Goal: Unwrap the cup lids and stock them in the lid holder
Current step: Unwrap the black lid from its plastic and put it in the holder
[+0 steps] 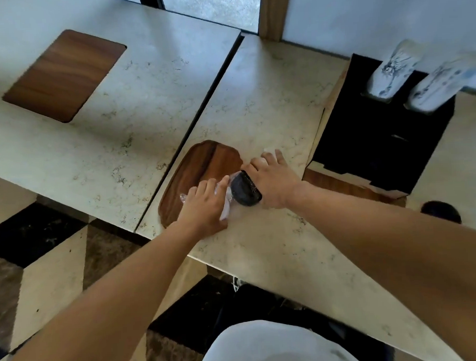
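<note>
Head view: the fingers of the left hand are curled together, pinching the loose, crumpled end of a clear plastic wrap, with the fingertips reaching toward the dark stack beside them. The right hand lies across a stack of black cup lids; its fingers are spread and stretch past the stack toward the far edge of the table, while the palm and thumb close around the stack's right side. The lids lie on their side, still partly inside the wrap, and rest on the marbled table close to its near edge, just at the right rim of a brown wooden inlay set into the top. Both bare forearms come in from the near edge. To the right, near the table's right edge, stands a black lid holder with a wooden frame; two tall wrapped sleeves of white cups lean out of its far end. A narrow dark gap separates this table from a second table on the left, which carries its own rectangular wooden inlay toward its far left corner. Below the near edge lies a floor of black, cream and brown tiles.
</note>
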Demonstrator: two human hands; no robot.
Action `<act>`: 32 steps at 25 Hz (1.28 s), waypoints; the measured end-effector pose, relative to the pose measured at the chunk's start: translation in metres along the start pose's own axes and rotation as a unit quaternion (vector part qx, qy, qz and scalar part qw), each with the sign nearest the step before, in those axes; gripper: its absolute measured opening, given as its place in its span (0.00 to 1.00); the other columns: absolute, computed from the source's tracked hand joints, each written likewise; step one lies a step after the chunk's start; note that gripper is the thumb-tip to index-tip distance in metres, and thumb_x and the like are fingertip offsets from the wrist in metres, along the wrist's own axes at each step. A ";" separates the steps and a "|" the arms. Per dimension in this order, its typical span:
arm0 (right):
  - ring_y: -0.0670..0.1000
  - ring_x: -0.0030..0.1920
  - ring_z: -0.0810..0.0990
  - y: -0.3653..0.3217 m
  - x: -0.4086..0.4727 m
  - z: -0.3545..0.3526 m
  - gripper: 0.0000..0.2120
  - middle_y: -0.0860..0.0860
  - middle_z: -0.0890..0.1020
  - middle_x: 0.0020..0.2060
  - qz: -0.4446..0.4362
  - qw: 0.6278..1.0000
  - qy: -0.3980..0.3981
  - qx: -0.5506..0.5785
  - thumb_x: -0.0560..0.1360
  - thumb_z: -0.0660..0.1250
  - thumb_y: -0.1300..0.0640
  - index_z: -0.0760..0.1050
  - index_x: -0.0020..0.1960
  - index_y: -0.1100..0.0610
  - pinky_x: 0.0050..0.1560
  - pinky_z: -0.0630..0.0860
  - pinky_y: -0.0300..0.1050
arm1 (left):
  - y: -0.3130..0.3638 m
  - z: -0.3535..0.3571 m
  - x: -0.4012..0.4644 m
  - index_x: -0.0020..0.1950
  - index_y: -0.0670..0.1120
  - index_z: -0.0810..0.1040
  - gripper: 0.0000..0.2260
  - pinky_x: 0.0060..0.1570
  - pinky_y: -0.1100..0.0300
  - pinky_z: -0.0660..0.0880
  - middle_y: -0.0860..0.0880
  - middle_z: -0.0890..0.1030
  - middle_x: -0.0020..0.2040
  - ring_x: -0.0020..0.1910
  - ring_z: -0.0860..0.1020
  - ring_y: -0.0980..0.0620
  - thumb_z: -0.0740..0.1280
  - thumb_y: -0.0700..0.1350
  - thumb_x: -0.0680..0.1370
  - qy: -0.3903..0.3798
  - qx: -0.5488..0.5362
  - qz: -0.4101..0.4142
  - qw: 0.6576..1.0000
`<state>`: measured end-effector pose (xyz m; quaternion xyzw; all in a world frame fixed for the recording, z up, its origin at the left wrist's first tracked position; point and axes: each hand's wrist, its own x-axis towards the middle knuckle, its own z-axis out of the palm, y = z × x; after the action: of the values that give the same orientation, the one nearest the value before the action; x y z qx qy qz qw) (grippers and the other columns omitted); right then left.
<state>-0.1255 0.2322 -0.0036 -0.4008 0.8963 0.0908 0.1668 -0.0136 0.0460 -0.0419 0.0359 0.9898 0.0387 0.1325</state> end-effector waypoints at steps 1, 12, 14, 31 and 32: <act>0.65 0.77 0.60 0.001 -0.012 0.006 0.43 0.56 0.67 0.75 0.018 1.000 0.001 0.005 0.71 0.74 0.45 0.57 0.80 0.53 0.78 0.52 0.69 | 0.005 0.000 0.002 0.81 0.45 0.51 0.49 0.66 0.44 0.70 0.40 0.70 0.71 0.68 0.69 0.39 0.75 0.59 0.70 -0.006 0.010 0.022 1.000; 0.64 0.71 0.67 -0.009 -0.111 0.058 0.45 0.56 0.70 0.70 0.183 0.978 -0.058 0.077 0.68 0.75 0.41 0.59 0.77 0.55 0.75 0.57 0.67 | 0.056 0.016 0.010 0.81 0.47 0.46 0.51 0.70 0.46 0.66 0.41 0.67 0.73 0.70 0.67 0.40 0.73 0.61 0.70 -0.057 0.093 0.225 0.968; 0.64 0.72 0.66 -0.015 -0.121 0.064 0.46 0.56 0.70 0.71 0.202 0.973 -0.069 0.087 0.69 0.75 0.41 0.58 0.78 0.55 0.75 0.56 0.68 | 0.062 0.019 0.010 0.81 0.47 0.46 0.51 0.72 0.47 0.65 0.42 0.66 0.74 0.71 0.66 0.40 0.73 0.61 0.71 -0.067 0.104 0.243 0.962; 0.64 0.79 0.57 -0.023 -0.143 0.067 0.50 0.59 0.58 0.79 0.221 0.962 -0.019 0.161 0.71 0.76 0.44 0.49 0.82 0.53 0.79 0.54 0.65 | 0.079 0.016 0.014 0.82 0.45 0.49 0.50 0.76 0.45 0.59 0.41 0.65 0.77 0.75 0.63 0.40 0.55 0.76 0.71 -0.051 0.041 0.239 0.969; 0.63 0.78 0.60 -0.019 -0.149 0.066 0.45 0.58 0.60 0.78 0.225 0.955 0.023 0.190 0.73 0.74 0.46 0.53 0.81 0.53 0.79 0.57 0.63 | 0.085 0.014 0.016 0.82 0.45 0.48 0.49 0.76 0.44 0.57 0.40 0.63 0.78 0.76 0.62 0.40 0.54 0.76 0.72 -0.049 0.034 0.235 0.970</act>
<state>-0.0036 0.3415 -0.0101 -0.1519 0.9674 -0.0550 0.1948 -0.0202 0.1326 -0.0525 0.2738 0.9466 0.0333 0.1667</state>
